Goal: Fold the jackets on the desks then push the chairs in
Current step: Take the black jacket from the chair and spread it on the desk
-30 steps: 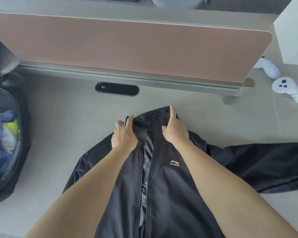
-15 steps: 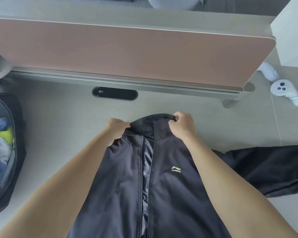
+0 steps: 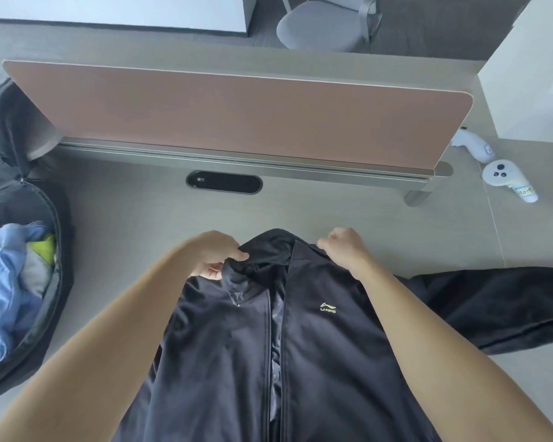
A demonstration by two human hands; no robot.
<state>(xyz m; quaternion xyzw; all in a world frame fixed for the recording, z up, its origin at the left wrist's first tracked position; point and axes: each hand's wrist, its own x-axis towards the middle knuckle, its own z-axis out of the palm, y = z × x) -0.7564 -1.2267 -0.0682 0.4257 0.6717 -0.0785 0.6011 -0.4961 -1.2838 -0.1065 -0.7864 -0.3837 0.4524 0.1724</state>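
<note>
A black jacket (image 3: 320, 352) lies front-up on the grey desk (image 3: 134, 218), zip partly undone, a small logo on its chest. My left hand (image 3: 213, 255) pinches the left side of the collar, which is bunched and folded over. My right hand (image 3: 345, 247) grips the collar's right side. One sleeve (image 3: 492, 301) stretches out to the right across the desk. A grey chair (image 3: 326, 25) stands beyond the far desk.
A brown divider panel (image 3: 237, 116) runs along the desk's back edge, with a black cable slot (image 3: 224, 182) in front. An open black bag (image 3: 23, 282) with blue clothes sits at the left. Two white controllers (image 3: 505, 180) lie at the right beside a white box (image 3: 530, 74).
Both hands went from resting flat on the collar to gripping its two sides. The left collar side is now bunched and turned over. The view has tilted up, showing the chair.
</note>
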